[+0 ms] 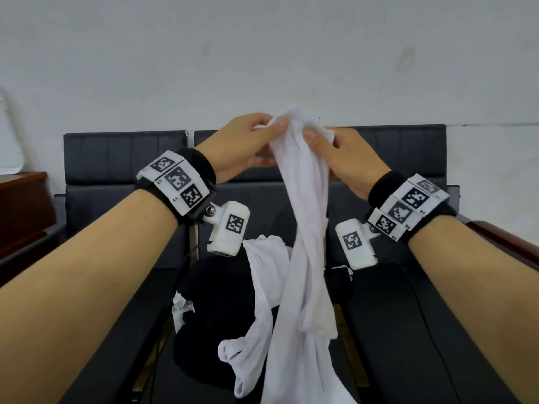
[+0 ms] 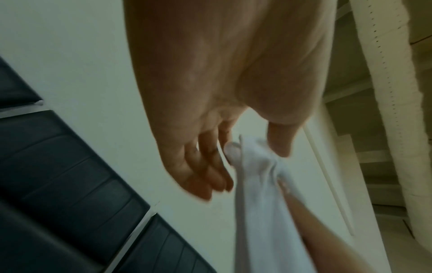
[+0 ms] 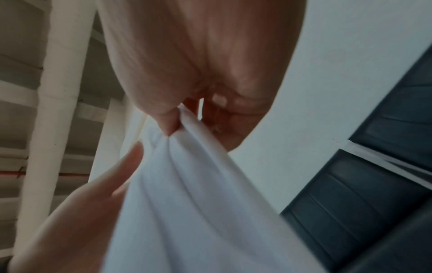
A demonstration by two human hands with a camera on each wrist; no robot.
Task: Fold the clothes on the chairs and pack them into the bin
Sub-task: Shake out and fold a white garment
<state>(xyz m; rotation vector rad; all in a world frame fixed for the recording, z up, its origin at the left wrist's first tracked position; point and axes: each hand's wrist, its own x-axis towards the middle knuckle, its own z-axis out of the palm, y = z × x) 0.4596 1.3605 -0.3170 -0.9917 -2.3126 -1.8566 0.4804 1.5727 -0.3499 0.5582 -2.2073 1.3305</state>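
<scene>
A white garment (image 1: 303,243) hangs in a long twisted bunch in front of the dark chairs (image 1: 125,158). Both hands hold its top end close together. My left hand (image 1: 256,141) pinches the cloth between thumb and fingers, and my right hand (image 1: 335,153) pinches it just beside. In the left wrist view the thumb and forefinger of my left hand (image 2: 252,149) nip the white garment (image 2: 261,212). The right wrist view shows my right hand (image 3: 177,120) gripping a fold of the white garment (image 3: 191,203). Its lower end drapes over dark clothes (image 1: 215,301) on the seat.
A row of dark padded chairs stands against a pale wall (image 1: 262,53). Another white piece (image 1: 182,309) lies on the dark clothes. A brown wooden cabinet (image 1: 23,205) stands at the left and a reddish armrest (image 1: 507,240) at the right. No bin is in view.
</scene>
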